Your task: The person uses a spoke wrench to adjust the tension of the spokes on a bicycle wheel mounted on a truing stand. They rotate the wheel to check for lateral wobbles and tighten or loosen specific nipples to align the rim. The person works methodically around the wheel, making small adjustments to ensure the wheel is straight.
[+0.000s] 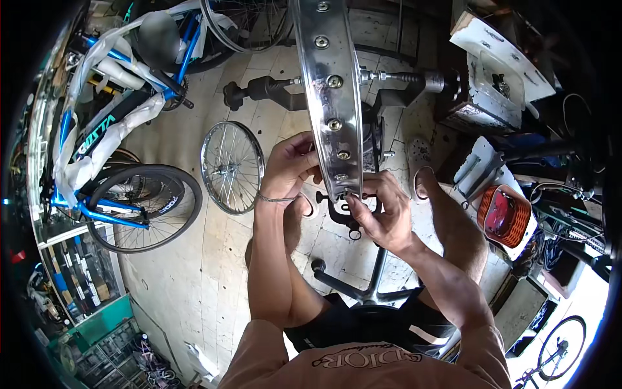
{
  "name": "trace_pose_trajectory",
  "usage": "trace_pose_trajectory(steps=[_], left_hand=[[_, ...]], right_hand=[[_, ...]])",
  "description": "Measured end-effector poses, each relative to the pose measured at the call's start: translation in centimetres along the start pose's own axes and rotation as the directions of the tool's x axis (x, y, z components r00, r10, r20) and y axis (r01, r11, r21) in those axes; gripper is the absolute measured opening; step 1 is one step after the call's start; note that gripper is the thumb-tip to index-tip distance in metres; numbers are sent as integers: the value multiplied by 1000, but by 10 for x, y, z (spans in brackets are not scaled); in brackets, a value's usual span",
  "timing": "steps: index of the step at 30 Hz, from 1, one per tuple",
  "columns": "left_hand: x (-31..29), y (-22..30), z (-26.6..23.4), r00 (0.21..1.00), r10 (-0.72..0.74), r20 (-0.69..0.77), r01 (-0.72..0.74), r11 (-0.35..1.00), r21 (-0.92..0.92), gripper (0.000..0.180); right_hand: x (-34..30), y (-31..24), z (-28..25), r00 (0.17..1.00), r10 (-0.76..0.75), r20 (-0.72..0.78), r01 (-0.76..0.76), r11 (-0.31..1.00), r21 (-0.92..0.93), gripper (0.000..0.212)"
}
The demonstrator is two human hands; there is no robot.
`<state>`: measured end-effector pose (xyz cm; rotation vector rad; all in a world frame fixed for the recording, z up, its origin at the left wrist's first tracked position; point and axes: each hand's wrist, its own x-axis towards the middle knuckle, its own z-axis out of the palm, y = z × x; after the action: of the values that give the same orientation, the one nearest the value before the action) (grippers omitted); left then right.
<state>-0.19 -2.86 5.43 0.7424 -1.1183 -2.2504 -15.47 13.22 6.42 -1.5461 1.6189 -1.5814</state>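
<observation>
A shiny metal wheel rim (324,97) stands upright in front of me, with a row of round fittings along its face. It is mounted in a dark truing stand (405,94) whose arms reach in from both sides. At the rim's left edge is my left hand (290,165), fingers curled inward and their tips partly hidden behind the rim. My right hand (387,214) is closed at the rim's near lower end, its thumb against the edge beside a small dark clamp (350,217). Whatever either hand pinches is too small or covered to make out.
Left of me a spoked wheel (232,167) leans near a blue bicycle (123,214) partly wrapped in white. An orange basket (502,217) and a white open box (495,84) stand at the right. The stand's dark legs (343,282) spread between my feet.
</observation>
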Motion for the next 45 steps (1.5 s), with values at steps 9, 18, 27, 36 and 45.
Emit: trace_pose_trajectory(steps=[9, 18, 27, 36, 45], left_hand=[[-1, -2, 5, 992, -114, -59, 111, 993, -43, 40], [-8, -13, 11, 981, -80, -179, 82, 997, 7, 43], [-13, -49, -9, 937, -298, -184, 324, 937, 132, 50], [-7, -48, 6, 954, -271, -127, 293, 932, 212, 46], [-10, -31, -4, 933, -343, -107, 359, 874, 326, 53]], right_hand=[[9, -12, 5, 996, 70, -47, -67, 996, 64, 18], [-9, 11, 13, 999, 36, -10, -36, 999, -16, 20], [-28, 33, 21, 895, 443, 61, -440, 897, -51, 53], [-20, 38, 30, 838, 543, 55, -543, 839, -14, 54], [-20, 48, 30, 856, 509, 94, -507, 861, -50, 50]])
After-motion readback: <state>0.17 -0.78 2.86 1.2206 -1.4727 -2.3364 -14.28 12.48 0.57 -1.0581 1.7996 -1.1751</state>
